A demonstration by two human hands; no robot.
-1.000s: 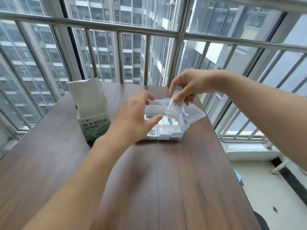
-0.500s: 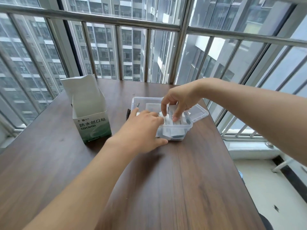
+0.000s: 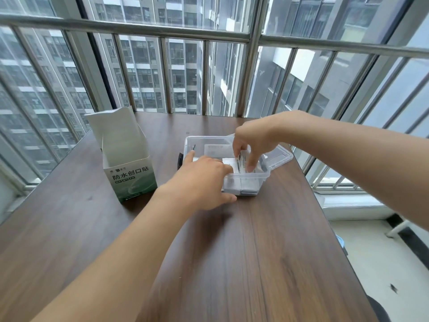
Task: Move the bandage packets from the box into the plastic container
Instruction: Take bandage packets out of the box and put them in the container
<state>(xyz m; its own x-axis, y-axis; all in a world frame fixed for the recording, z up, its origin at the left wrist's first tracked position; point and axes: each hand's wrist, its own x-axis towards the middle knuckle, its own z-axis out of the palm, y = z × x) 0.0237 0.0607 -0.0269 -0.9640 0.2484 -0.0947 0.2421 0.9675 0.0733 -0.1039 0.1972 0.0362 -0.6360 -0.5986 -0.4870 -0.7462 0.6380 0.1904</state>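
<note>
Wooden table, steel window railing, open box, plastic container

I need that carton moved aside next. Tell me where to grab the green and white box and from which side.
Grip the box across its narrow side walls, just below the open top, coming down from above and from its near left. It stands upright with its tall flap raised at the back, and the left hand and the plastic container crowd its right side, so that side is poor.

The left hand hides the plastic container's near-left corner, and the bandage packets inside blur together uncountably.
</note>
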